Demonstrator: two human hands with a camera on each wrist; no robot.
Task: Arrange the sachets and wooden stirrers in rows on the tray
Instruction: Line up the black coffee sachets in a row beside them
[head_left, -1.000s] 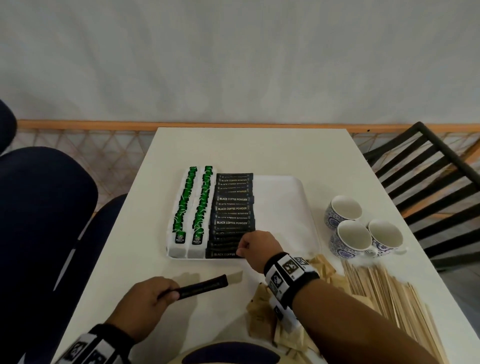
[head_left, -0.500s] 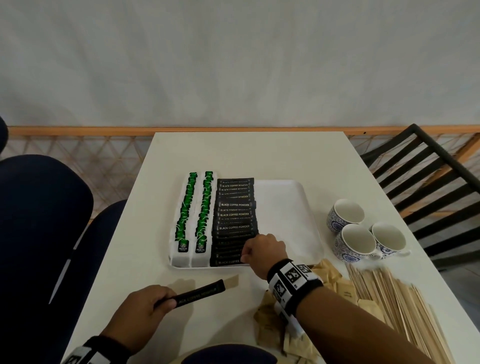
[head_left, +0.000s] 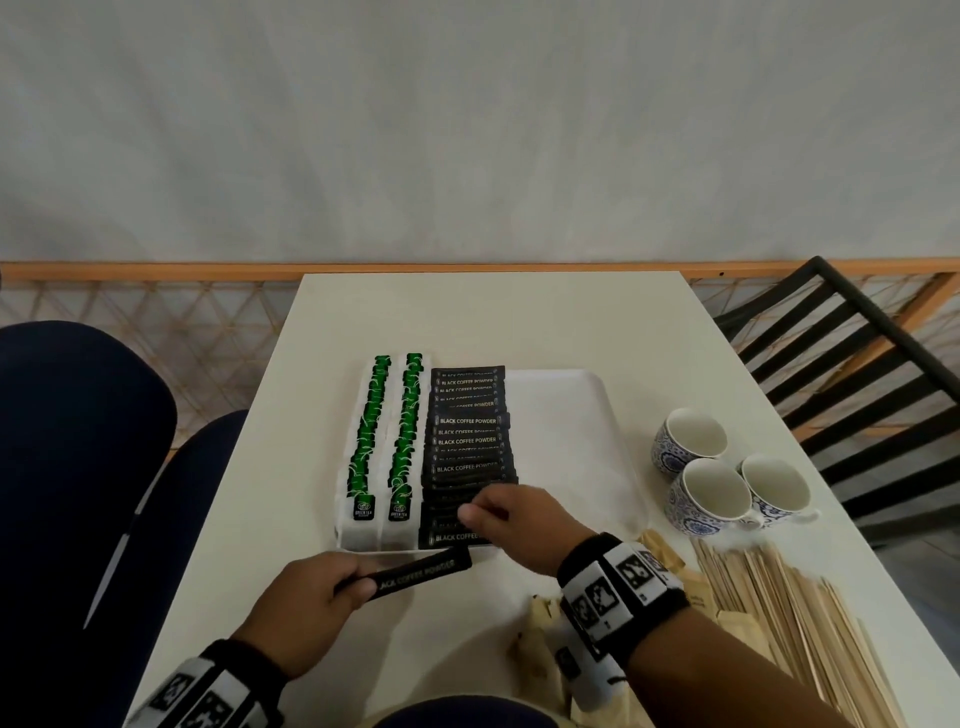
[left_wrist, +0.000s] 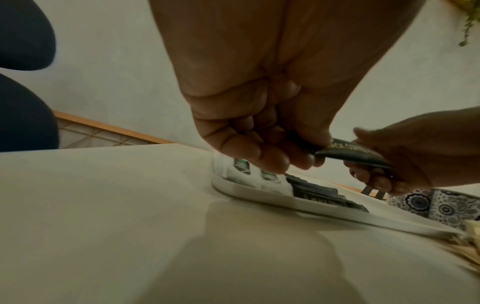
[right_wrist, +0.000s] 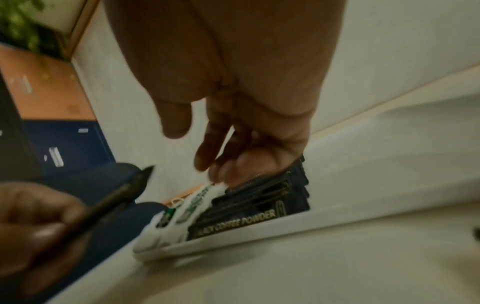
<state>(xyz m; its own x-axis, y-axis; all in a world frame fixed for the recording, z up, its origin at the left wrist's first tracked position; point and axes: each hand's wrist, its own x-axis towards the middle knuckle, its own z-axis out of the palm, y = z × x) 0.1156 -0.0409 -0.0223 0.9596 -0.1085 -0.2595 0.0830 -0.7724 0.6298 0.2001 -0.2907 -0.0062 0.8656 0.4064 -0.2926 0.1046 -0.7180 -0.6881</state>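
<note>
A white tray (head_left: 566, 441) holds two rows of green tea sachets (head_left: 388, 431) and one row of black coffee sachets (head_left: 467, 441); its right half is bare. My left hand (head_left: 358, 584) pinches one black coffee sachet (head_left: 421, 569) by its left end, just in front of the tray's near edge. The sachet (left_wrist: 348, 153) points toward my right hand (head_left: 493, 514). That hand hovers over the near end of the black row, loosely curled fingertips (right_wrist: 221, 172) touching the top sachets and holding nothing. Wooden stirrers (head_left: 779, 613) and brown sachets (head_left: 660, 551) lie on the table at the right.
Three blue-patterned cups (head_left: 711, 493) stand right of the tray. A black slatted chair (head_left: 852, 364) is past the table's right edge and a dark blue chair (head_left: 78, 467) at the left. More brown sachets (head_left: 540, 623) lie under my right wrist.
My left hand has carried the black sachet forward and right, up to the tray's near edge. My right hand stayed over the near end of the black row.
</note>
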